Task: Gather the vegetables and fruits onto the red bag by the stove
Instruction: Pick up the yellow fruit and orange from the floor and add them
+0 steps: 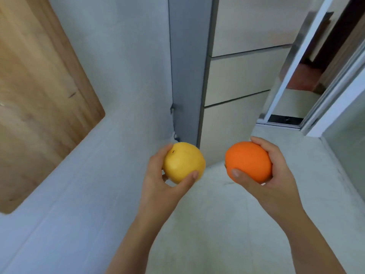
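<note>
A person's left hand grips a round, smooth yellow fruit with a small dark stem dimple. The right hand grips a round, matte orange fruit. Each hand's thumb and fingers curl round its fruit, and both fruits are held side by side in the air, close but not touching, above a pale grey stone-like countertop.

A large light-brown wooden chopping board with rounded corners lies on the counter to the left, well apart from the hands. Ahead, a grey vertical column meets a wall of beige rectangular tiles, and a white-framed sliding window runs along the right.

Neither the red bag nor the stove appears in the view, and no other vegetables or fruits can be seen.

With both fruits lifted clear of the counter, the work appears to be at the carrying step: two items collected and none of them yet delivered. The next move likely calls for turning toward the stove, finding the red bag and lowering both fruits onto it gently. They are round and could roll off the bag if released carelessly. How much produce remains elsewhere cannot be judged from here.
</note>
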Available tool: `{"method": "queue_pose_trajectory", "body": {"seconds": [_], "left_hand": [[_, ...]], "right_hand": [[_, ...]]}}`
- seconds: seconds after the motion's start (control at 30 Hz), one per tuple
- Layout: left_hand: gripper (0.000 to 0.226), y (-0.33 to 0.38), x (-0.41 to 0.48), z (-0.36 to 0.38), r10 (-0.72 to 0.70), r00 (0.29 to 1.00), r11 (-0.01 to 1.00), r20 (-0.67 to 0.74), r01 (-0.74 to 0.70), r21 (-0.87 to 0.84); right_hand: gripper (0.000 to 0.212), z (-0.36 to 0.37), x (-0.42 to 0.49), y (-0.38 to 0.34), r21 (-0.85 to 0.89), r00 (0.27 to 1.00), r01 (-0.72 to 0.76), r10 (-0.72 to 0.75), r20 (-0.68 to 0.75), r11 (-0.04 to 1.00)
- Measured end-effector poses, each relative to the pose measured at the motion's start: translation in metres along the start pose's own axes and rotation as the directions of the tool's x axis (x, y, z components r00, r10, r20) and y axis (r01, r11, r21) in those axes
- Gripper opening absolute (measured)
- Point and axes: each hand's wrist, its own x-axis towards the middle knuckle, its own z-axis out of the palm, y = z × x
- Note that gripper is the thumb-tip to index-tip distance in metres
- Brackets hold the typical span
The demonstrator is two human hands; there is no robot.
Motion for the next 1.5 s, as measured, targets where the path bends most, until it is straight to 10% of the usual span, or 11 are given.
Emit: {"method": "queue_pose_trajectory", "body": {"seconds": [0.67, 1.2, 1.5], "left_hand": [[0.071, 0.077, -0.022, 0.318, 0.188, 0.744, 0.978, 0.641, -0.08, -0.194], [0.065, 0.08, -0.004, 0.502, 0.2, 0.534, 0.965, 0.821, 0.039, -0.26], [0.066, 0.116, 0.101, 0.634, 0.267, 0.46, 0.932, 0.847, 0.101, -0.348]], "right_hand": [[0.064, -0.261, -0.065, 0.097, -0.073, 0.801, -0.223, 0.14, -0.582, 0.972], [0.062, -0.361, -0.049, 0.165, -0.007, 0.548, -0.444, 0.266, -0.793, 0.896], [0.062, -0.441, 0.084, 0.197, -0.104, 0.547, -0.436, 0.171, -0.819, 0.894]]}}
